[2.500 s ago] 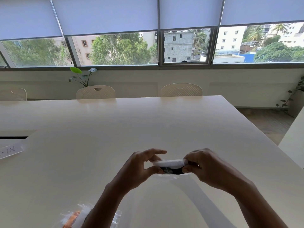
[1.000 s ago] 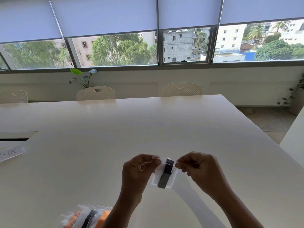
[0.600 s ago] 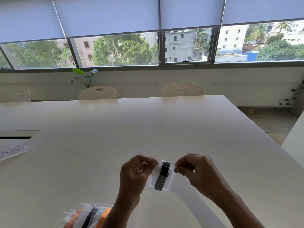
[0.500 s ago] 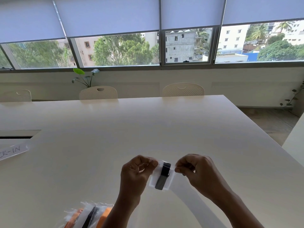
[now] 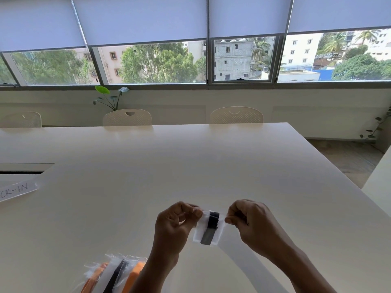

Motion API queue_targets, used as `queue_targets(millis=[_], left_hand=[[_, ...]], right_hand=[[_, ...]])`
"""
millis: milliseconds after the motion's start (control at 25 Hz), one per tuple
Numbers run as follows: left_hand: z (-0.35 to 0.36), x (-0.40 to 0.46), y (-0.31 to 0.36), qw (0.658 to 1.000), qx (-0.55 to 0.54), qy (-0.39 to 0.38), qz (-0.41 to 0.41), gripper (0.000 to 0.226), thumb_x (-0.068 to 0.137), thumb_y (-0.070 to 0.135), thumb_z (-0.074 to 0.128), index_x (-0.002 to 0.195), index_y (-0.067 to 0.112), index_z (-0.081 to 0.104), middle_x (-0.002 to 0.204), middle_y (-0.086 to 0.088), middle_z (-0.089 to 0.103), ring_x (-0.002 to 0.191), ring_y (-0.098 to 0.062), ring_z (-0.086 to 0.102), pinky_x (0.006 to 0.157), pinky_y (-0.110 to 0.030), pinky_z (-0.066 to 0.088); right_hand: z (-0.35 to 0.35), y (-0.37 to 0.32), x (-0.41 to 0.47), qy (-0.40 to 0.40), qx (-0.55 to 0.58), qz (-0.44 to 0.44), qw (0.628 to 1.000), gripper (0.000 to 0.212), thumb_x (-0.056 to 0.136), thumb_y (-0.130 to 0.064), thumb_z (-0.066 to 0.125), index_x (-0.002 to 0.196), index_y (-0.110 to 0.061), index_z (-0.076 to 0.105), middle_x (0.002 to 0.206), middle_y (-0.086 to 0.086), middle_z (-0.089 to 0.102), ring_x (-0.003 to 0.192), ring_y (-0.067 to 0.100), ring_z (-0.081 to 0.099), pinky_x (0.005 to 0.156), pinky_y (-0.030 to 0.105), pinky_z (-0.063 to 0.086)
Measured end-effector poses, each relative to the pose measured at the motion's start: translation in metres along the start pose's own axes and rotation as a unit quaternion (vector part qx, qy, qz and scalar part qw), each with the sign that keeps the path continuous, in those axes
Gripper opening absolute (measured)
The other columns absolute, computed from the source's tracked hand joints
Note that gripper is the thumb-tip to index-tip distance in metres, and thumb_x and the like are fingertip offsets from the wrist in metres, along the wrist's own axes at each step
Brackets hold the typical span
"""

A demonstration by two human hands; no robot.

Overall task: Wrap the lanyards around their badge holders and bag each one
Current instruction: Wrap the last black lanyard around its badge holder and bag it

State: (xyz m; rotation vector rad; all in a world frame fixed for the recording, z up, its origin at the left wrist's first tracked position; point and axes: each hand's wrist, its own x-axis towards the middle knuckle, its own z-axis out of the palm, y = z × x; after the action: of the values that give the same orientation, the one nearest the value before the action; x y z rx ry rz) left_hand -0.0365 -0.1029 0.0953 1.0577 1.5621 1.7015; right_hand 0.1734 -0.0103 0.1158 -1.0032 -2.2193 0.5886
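Note:
A small clear plastic bag (image 5: 199, 233) hangs between my hands above the table's near middle. Inside it sits a white badge holder with a black lanyard (image 5: 210, 227) wrapped around it. My left hand (image 5: 175, 226) pinches the bag's top left corner. My right hand (image 5: 251, 224) pinches the top right corner, thumb and forefinger closed on the bag's mouth. Near the front edge lies a pile of bagged badges (image 5: 114, 275) with orange and black lanyards, partly behind my left forearm.
The wide white table (image 5: 169, 166) carries a paper label (image 5: 17, 190) reading "CK-IN" at the far left, beside a cable slot (image 5: 23, 169). Three white chairs (image 5: 127, 117) stand along the far side. A second table edge (image 5: 378, 182) shows at the right.
The bag was held flat and edge-on earlier; it now hangs upright, showing the wrapped black lanyard. In the last half second my hands barely moved.

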Motion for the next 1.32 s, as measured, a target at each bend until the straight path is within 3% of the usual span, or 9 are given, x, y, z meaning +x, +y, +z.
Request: queue_targets(millis=[200,400,560,680,840,960,1120,1240,1320], left_hand=[[-0.002,-0.004,0.007,0.998,-0.049,0.015,-0.034,0.012,0.093,0.005,0.081,0.082,0.009,0.079,0.093,-0.016,0.083,0.086,-0.028,0.079,0.085,-0.064,0.064],[-0.007,-0.01,0.015,0.992,-0.114,0.025,-0.053,0.011,0.083,0.019,0.083,0.079,0.011,0.077,0.091,-0.011,0.082,0.085,-0.02,0.079,0.072,-0.045,0.068],[-0.017,-0.015,0.013,0.988,-0.123,0.047,-0.077,0.008,0.086,0.011,0.082,0.078,0.012,0.08,0.093,-0.011,0.082,0.085,-0.019,0.08,0.066,-0.036,0.066],[-0.031,-0.018,0.012,0.987,-0.119,0.059,-0.092,0.013,0.092,0.006,0.079,0.08,0.011,0.081,0.096,-0.012,0.083,0.089,-0.021,0.082,0.065,-0.035,0.066],[-0.051,-0.024,0.007,0.985,-0.094,0.086,-0.119,0.024,0.105,0.019,0.068,0.088,0.01,0.084,0.096,-0.011,0.085,0.088,-0.023,0.083,0.065,-0.031,0.067],[-0.073,-0.028,0.0,0.986,-0.052,0.111,-0.114,0.037,0.112,0.03,0.055,0.099,0.015,0.086,0.099,-0.006,0.086,0.089,-0.023,0.084,0.071,-0.032,0.069],[-0.13,-0.035,-0.02,0.983,0.088,0.15,-0.063,0.024,0.111,0.025,0.058,0.107,0.023,0.081,0.101,0.005,0.085,0.089,-0.014,0.083,0.088,-0.042,0.067],[-0.179,-0.045,-0.039,0.942,0.28,0.184,-0.028,0.011,0.103,0.025,0.072,0.11,0.025,0.08,0.107,0.011,0.082,0.104,-0.016,0.077,0.095,-0.047,0.064],[-0.206,-0.051,-0.049,0.896,0.4,0.186,-0.045,0.025,0.097,0.031,0.078,0.12,0.022,0.077,0.121,-0.001,0.077,0.12,-0.03,0.068,0.101,-0.051,0.059]], right_hand=[[0.007,0.002,-0.003,-0.004,0.091,0.044,0.995,0.028,0.096,-0.022,0.082,0.08,-0.037,0.067,0.082,-0.011,0.076,0.078,0.013,0.071,0.072,0.02,0.057],[0.034,-0.005,-0.009,-0.039,0.31,0.143,0.939,0.007,0.095,-0.024,0.085,0.096,-0.025,0.078,0.094,0.003,0.082,0.093,0.031,0.078,0.088,0.045,0.063],[0.051,-0.013,-0.013,-0.037,0.393,0.155,0.906,0.007,0.095,-0.021,0.085,0.092,-0.015,0.083,0.093,0.015,0.084,0.084,0.025,0.078,0.078,0.037,0.065],[0.06,-0.019,-0.011,-0.044,0.4,0.163,0.901,0.011,0.095,-0.02,0.085,0.091,-0.009,0.083,0.094,0.016,0.084,0.085,0.035,0.079,0.075,0.039,0.064],[0.081,-0.031,-0.013,-0.065,0.401,0.175,0.897,0.014,0.098,-0.016,0.081,0.092,-0.004,0.082,0.092,0.017,0.084,0.081,0.026,0.079,0.071,0.036,0.065],[0.1,-0.041,-0.017,-0.088,0.413,0.201,0.884,0.013,0.1,-0.015,0.078,0.094,-0.005,0.083,0.091,0.019,0.084,0.078,0.024,0.078,0.07,0.035,0.065],[0.136,-0.059,-0.027,-0.123,0.414,0.249,0.867,0.017,0.101,-0.012,0.078,0.092,0.001,0.08,0.092,0.031,0.079,0.075,0.026,0.076,0.067,0.034,0.065],[0.162,-0.076,-0.037,-0.142,0.418,0.289,0.849,0.016,0.101,-0.006,0.076,0.087,0.0,0.078,0.075,0.021,0.077,0.066,0.022,0.074,0.06,0.033,0.064],[0.176,-0.085,-0.043,-0.147,0.421,0.315,0.838,0.016,0.102,-0.002,0.073,0.086,-0.002,0.076,0.067,0.008,0.076,0.058,0.019,0.072,0.054,0.031,0.062]])
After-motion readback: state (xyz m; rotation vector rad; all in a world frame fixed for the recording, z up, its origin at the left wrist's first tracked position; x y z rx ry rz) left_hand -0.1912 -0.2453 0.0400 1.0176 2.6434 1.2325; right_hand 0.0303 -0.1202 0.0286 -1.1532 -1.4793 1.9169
